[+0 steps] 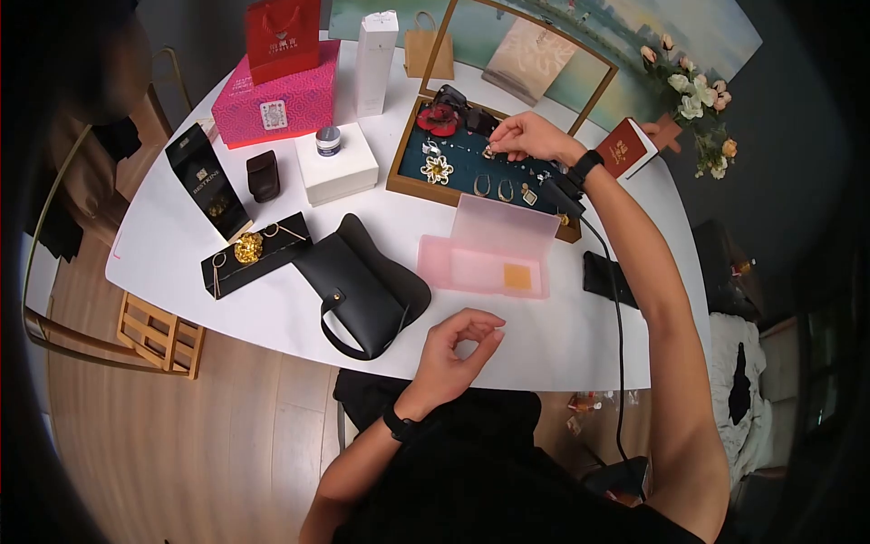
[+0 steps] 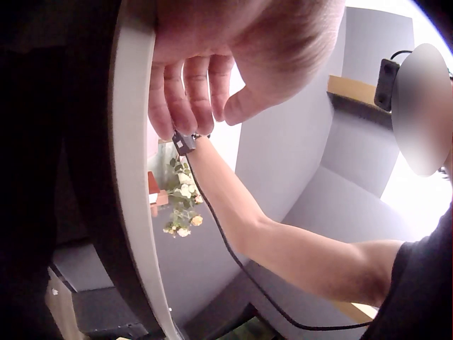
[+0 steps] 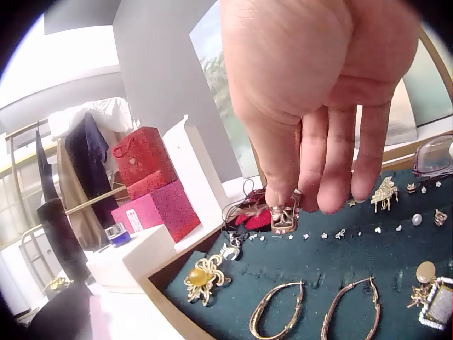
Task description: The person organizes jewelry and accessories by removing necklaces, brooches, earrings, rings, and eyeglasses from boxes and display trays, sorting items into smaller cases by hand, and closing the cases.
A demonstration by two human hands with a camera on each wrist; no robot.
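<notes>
My right hand point(image 1: 535, 140) is over the wooden jewelry box point(image 1: 397, 177), whose glass lid stands raised. In the right wrist view, its thumb and fingertips pinch a small gold-toned piece of jewelry point(image 3: 285, 218) with an openwork front; its exact kind I cannot tell. Below it, two hoop earrings point(image 3: 277, 310), a flower brooch with a yellow centre point(image 3: 201, 278) and rows of small studs sit on the dark green lining. My left hand point(image 1: 450, 354) hovers at the table's front edge, fingers loosely bent, holding nothing. Between it and the box lies an opened pink case point(image 1: 467, 272).
On the left side of the table are a black handbag point(image 1: 358, 281), a black box with a gold bow point(image 1: 272, 258) and a white box point(image 1: 340, 172). Behind stand a pink box point(image 1: 304, 100) and a red paper bag point(image 1: 283, 41). A cable point(image 1: 620, 363) hangs from the right wrist.
</notes>
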